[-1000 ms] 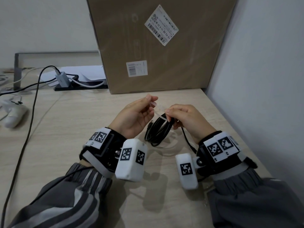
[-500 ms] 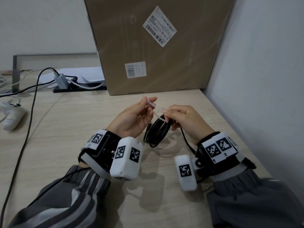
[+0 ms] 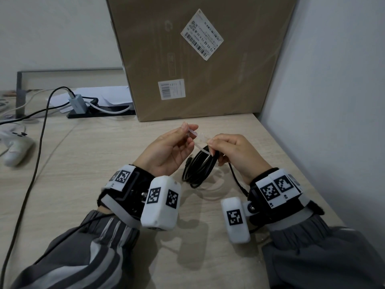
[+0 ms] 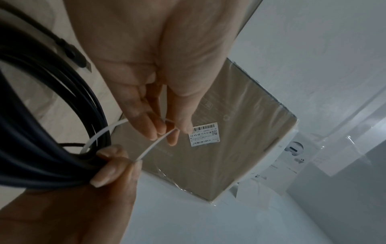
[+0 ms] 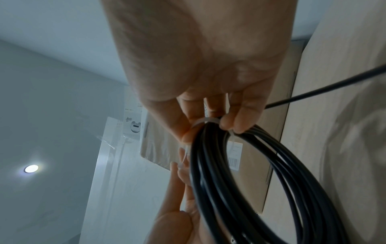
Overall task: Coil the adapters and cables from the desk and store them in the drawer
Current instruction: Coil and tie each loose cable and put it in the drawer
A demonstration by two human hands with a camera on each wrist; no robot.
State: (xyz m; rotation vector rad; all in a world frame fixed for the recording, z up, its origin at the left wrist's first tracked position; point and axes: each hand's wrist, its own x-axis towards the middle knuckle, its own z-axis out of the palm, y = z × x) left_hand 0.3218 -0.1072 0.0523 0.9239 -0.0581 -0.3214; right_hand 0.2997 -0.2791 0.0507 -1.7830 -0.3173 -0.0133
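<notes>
A coiled black cable (image 3: pixel 199 170) hangs over the desk between my hands, its lower loops near the desk top. My right hand (image 3: pixel 225 147) grips the top of the coil (image 5: pixel 240 165) with thumb and fingers. A thin white cable tie (image 3: pixel 201 146) loops round the bundle there. My left hand (image 3: pixel 183 136) pinches the free end of the tie (image 4: pixel 154 145) between thumb and fingertips, up and left of the coil (image 4: pixel 41 132). One loose end of the cable trails down toward my right wrist.
A big cardboard box (image 3: pixel 198 59) stands at the back against the wall. On the left lie a grey adapter (image 3: pixel 77 103) with white and black cables on a black strip, a long black cable (image 3: pixel 35 163) and a white game controller (image 3: pixel 14 147). The wall closes the right side.
My hands with the coil have shifted slightly; the left hand has drawn the tie's end a little up and left. Both grips stay the same.
</notes>
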